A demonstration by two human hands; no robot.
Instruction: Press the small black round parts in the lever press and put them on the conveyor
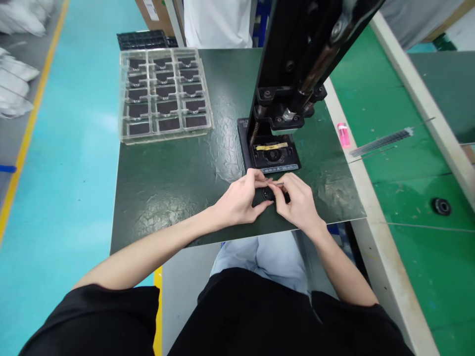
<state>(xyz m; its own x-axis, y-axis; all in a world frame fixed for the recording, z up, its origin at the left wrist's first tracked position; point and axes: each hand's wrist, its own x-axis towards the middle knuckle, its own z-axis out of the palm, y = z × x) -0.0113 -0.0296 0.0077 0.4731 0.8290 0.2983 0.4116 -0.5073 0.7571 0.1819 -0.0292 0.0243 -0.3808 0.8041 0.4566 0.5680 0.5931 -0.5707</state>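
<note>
Clear plastic tray [165, 95] of black pieces, black press [293, 74] on dark green mat [166, 198]; pink tube [344, 135] on green counter [419, 277].

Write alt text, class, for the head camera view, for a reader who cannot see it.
Two bare hands work close together over a dark green mat: the right hand pinches a thin metal piece above a small black round part, with the left hand beside it. A black press stands just beyond them, and a clear plastic tray of dark pieces sits to the left.
</note>
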